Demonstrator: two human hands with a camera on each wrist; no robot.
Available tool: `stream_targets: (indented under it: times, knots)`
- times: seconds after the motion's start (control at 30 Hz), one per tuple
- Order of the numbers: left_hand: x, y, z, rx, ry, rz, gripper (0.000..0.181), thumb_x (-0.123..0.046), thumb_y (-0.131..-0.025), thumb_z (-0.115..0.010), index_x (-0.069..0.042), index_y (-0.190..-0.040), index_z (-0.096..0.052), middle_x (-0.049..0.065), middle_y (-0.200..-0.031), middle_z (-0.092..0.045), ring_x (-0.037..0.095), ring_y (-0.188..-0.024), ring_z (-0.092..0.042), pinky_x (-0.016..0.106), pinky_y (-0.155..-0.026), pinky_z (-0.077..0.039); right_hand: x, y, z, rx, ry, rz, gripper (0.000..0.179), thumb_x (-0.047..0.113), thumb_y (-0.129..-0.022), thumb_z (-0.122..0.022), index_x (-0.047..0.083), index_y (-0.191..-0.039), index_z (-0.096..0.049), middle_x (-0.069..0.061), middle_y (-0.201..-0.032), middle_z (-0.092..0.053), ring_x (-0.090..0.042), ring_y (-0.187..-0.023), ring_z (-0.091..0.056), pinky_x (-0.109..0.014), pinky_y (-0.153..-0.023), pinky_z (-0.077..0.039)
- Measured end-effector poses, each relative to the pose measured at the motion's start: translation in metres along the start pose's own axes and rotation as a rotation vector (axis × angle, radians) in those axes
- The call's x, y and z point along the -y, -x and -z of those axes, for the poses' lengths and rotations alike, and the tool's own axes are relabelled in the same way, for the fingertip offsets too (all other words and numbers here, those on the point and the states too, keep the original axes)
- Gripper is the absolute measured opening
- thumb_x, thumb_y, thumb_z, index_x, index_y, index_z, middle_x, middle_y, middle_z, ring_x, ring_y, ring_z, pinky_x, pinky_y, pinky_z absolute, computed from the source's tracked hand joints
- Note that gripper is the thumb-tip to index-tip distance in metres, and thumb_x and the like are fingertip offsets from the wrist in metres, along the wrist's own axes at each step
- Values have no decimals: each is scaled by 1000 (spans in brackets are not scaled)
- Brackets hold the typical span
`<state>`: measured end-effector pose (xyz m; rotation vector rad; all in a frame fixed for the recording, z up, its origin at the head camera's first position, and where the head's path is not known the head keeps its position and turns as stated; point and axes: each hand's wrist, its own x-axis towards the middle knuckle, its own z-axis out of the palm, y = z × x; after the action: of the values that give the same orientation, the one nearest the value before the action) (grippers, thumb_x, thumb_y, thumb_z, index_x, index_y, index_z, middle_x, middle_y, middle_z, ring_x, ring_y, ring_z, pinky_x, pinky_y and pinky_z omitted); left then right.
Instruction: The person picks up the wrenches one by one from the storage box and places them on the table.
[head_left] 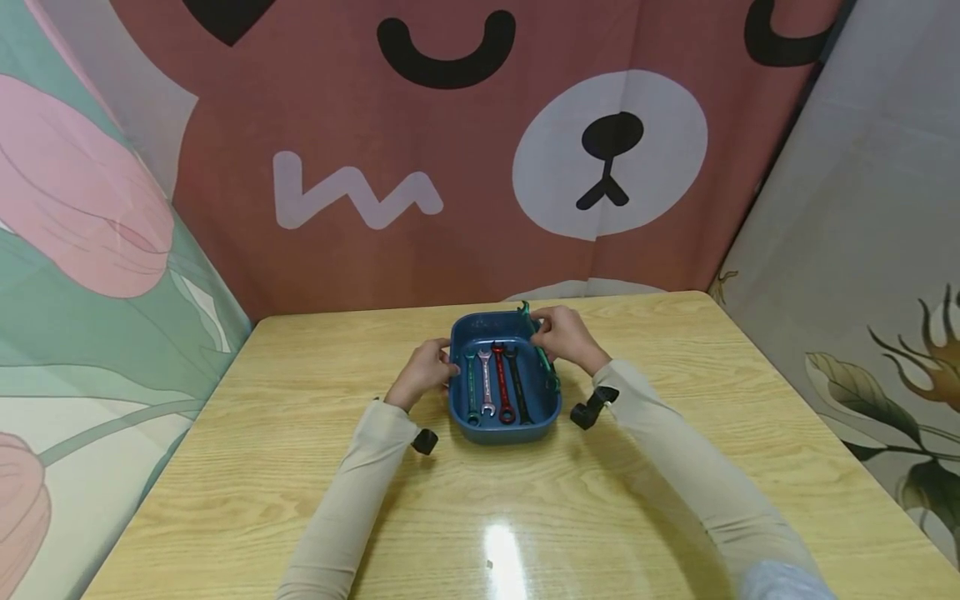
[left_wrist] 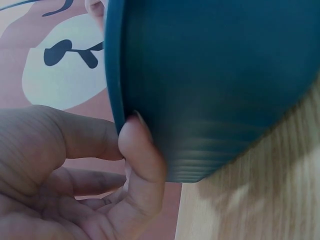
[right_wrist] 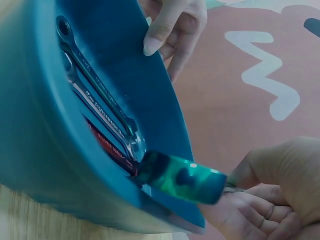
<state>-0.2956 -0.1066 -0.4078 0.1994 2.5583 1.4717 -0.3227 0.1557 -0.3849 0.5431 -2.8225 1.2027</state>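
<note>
A blue plastic basin (head_left: 506, 435) stands on the table, the left hand (head_left: 427, 369) pinching its left rim between thumb and fingers. Along the basin's right side, the right hand (head_left: 564, 335) pinches a green wrench (head_left: 543, 360), whose shiny end looms close in the right wrist view. On the basin floor lie a green wrench (head_left: 472, 387), a silver wrench (head_left: 487, 383), a red wrench (head_left: 502, 383) and a black wrench (head_left: 518, 387), roughly side by side and lengthwise. The right wrist view shows the silver wrench (right_wrist: 102, 110) beside the red one (right_wrist: 107, 147).
The light wood table (head_left: 300, 467) ends just behind the basin, where a curtain with a bear print (head_left: 337, 267) hangs. Patterned cloths also hang at the left and right. Each wrist carries a small black camera mount (head_left: 594, 407).
</note>
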Motion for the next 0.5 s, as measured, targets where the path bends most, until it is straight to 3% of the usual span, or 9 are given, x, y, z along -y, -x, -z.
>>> stream_targets:
  times: [0.37, 0.5]
  knots:
    - [0, 0, -2, -2, 4, -4, 61, 7, -91, -61, 7, -148, -40, 6, -77, -47, 15, -52, -55, 38, -53, -60, -2, 2, 12, -13, 30, -7, 48, 0, -87, -63, -8, -134, -57, -13, -76, -71, -37, -60, -68, -32, -53, -59]
    - [0, 0, -2, -4, 5, -11, 60, 8, -91, -61, 8, -148, -40, 6, -76, -46, 15, -53, -54, 38, -53, -60, -2, 3, 15, -18, 28, -11, 48, 0, -88, -62, -8, -135, -57, -12, -75, -71, -39, -61, -68, -37, -56, -61]
